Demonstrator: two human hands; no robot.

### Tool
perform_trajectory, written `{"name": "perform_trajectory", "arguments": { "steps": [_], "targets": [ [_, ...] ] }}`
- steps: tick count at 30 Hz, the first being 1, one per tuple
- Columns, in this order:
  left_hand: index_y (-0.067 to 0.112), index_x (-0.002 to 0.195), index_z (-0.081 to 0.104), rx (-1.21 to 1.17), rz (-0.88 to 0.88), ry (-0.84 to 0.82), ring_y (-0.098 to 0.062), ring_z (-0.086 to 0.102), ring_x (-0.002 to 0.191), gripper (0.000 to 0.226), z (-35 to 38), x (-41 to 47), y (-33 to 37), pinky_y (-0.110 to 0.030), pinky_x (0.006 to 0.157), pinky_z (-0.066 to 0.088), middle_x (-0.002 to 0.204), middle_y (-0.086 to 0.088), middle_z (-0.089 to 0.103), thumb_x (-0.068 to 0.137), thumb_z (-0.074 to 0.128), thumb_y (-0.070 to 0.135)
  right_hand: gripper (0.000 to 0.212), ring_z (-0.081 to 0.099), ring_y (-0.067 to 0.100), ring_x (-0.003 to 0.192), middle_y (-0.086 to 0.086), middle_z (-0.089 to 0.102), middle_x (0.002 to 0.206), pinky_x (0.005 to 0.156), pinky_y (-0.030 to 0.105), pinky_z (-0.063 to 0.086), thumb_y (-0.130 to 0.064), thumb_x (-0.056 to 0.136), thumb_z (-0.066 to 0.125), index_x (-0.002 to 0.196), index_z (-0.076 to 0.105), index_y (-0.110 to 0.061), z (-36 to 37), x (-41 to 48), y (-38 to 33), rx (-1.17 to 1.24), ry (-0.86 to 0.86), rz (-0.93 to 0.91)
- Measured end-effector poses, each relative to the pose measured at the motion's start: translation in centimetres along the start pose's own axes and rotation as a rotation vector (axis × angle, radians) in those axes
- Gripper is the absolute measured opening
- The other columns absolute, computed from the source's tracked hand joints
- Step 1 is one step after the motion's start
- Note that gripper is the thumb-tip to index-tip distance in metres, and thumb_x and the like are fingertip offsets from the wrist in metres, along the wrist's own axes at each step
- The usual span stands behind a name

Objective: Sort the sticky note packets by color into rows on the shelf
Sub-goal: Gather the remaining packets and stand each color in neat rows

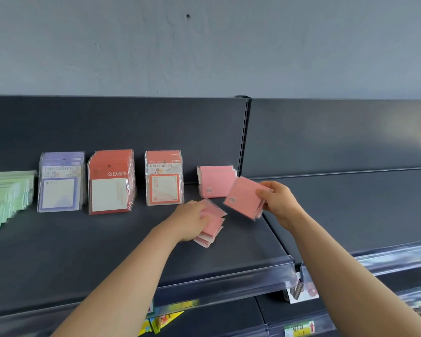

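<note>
Pink sticky note packets (244, 199), centre-right of frame: my right hand (278, 201) pinches them tilted above the shelf (107, 251), left hand (192, 221) grips a messy pink pile (213, 229) lying on it, just in front of the standing pink row (215, 181). Leftward I read "UNIVERSITY" on orange packets (163, 177), "金榜题名" on red packets (110, 183), "UNIVERSITY" on purple packets (60, 182), then green packets (5, 195).

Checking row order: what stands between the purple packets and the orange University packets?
In the head view, the red packets stand between the purple packets and the orange University packets.
</note>
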State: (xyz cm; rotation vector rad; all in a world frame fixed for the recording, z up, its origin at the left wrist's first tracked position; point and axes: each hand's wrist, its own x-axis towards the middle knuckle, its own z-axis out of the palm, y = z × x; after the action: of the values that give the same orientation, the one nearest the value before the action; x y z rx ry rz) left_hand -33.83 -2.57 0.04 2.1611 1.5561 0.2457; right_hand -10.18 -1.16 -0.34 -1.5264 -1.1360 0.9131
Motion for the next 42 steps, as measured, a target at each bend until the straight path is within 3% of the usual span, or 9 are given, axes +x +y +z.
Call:
{"name": "perform_trajectory", "arguments": {
  "steps": [5, 13, 19, 24, 28, 33, 37, 39, 42],
  "targets": [
    [0.022, 0.140, 0.047, 0.128, -0.010, -0.074, -0.021, 0.050, 0.118, 0.045, -1.3, -0.5, 0.4, -0.035, 0.099, 0.043, 0.137, -0.002, 0.046, 0.096, 0.047, 0.030, 0.027, 0.064, 0.024, 0.090, 0.003, 0.068, 0.097, 0.090, 0.045, 0.053, -0.007, 0.089, 0.058, 0.093, 0.064, -0.032, 0.5, 0.1, -0.2, -0.020, -0.041, -0.103],
    [0.008, 0.132, 0.045, -0.011, -0.156, 0.131, -0.026, 0.053, 0.117, 0.045, -0.8, 2.0, -0.2, -0.036, 0.092, 0.045, 0.132, -0.011, 0.053, 0.098, 0.049, 0.037, 0.026, 0.059, 0.015, 0.087, 0.001, 0.065, 0.108, 0.073, 0.023, 0.049, -0.012, 0.092, 0.055, 0.116, 0.061, -0.021, 1.6, 0.8, -0.6, -0.189, -0.089, -0.202],
    [0.013, 0.116, 0.053, -0.103, -0.162, 0.149, -0.024, 0.062, 0.096, 0.031, -0.1, 4.4, 0.5, -0.030, 0.067, 0.044, 0.110, -0.006, 0.063, 0.091, 0.060, 0.030, 0.058, 0.059, 0.022, 0.100, 0.006, 0.059, 0.118, 0.082, 0.028, 0.049, -0.002, 0.081, 0.061, 0.134, 0.045, -0.017, 2.0, 1.9, -0.6, -0.385, -0.192, -0.149],
    [0.011, 0.126, 0.051, -0.142, -0.221, 0.183, -0.024, 0.060, 0.104, 0.040, -0.4, 5.6, 0.1, -0.033, 0.081, 0.049, 0.121, -0.007, 0.061, 0.093, 0.059, 0.032, 0.061, 0.055, 0.022, 0.103, 0.006, 0.055, 0.117, 0.079, 0.029, 0.045, -0.005, 0.083, 0.063, 0.137, 0.035, -0.014, 2.8, 3.4, -0.5, -0.406, -0.217, -0.115],
    [0.002, 0.125, 0.051, -0.230, -0.240, 0.229, -0.026, 0.057, 0.102, 0.051, -0.9, 6.4, 1.3, -0.030, 0.077, 0.042, 0.117, -0.011, 0.059, 0.098, 0.046, 0.045, 0.061, 0.059, 0.022, 0.104, 0.005, 0.059, 0.116, 0.084, 0.032, 0.050, -0.004, 0.083, 0.064, 0.137, 0.039, -0.015, 3.3, 4.9, -0.4, -0.306, -0.249, -0.068],
    [0.010, 0.120, 0.060, -0.365, -0.210, 0.211, -0.021, 0.063, 0.094, 0.048, -0.8, 9.3, 2.0, -0.028, 0.076, 0.048, 0.110, -0.006, 0.067, 0.083, 0.068, 0.040, 0.097, 0.060, 0.024, 0.112, 0.002, 0.053, 0.132, 0.096, 0.043, 0.050, -0.018, 0.067, 0.076, 0.148, 0.023, -0.020, 4.0, 6.7, 0.5, -0.200, -0.307, 0.022],
    [0.010, 0.102, 0.061, -0.484, -0.268, 0.199, -0.018, 0.061, 0.086, 0.036, -1.2, 10.5, 2.0, -0.026, 0.073, 0.044, 0.092, 0.002, 0.065, 0.076, 0.081, 0.025, 0.051, 0.065, 0.027, 0.102, 0.012, 0.066, 0.112, 0.093, 0.048, 0.052, -0.005, 0.074, 0.071, 0.119, 0.048, -0.007, 4.1, 7.6, 1.0, -0.110, -0.354, 0.061],
    [0.012, 0.096, 0.059, -0.591, -0.296, 0.187, -0.017, 0.058, 0.086, 0.034, -1.2, 11.0, 1.7, -0.026, 0.074, 0.042, 0.087, 0.004, 0.061, 0.073, 0.083, 0.018, 0.043, 0.065, 0.026, 0.103, 0.013, 0.066, 0.112, 0.092, 0.045, 0.053, 0.004, 0.079, 0.068, 0.118, 0.050, -0.005, 4.0, 7.8, 1.2, -0.039, -0.367, 0.063],
    [0.011, 0.111, 0.065, -0.701, -0.231, 0.110, -0.018, 0.066, 0.096, 0.050, -1.1, 11.4, 1.3, -0.036, 0.086, 0.054, 0.102, -0.001, 0.071, 0.066, 0.086, 0.011, 0.043, 0.066, 0.026, 0.101, 0.013, 0.066, 0.112, 0.084, 0.037, 0.055, 0.011, 0.079, 0.067, 0.116, 0.051, -0.004, 3.9, 8.1, 1.3, 0.070, -0.394, 0.052]
  ]
}}
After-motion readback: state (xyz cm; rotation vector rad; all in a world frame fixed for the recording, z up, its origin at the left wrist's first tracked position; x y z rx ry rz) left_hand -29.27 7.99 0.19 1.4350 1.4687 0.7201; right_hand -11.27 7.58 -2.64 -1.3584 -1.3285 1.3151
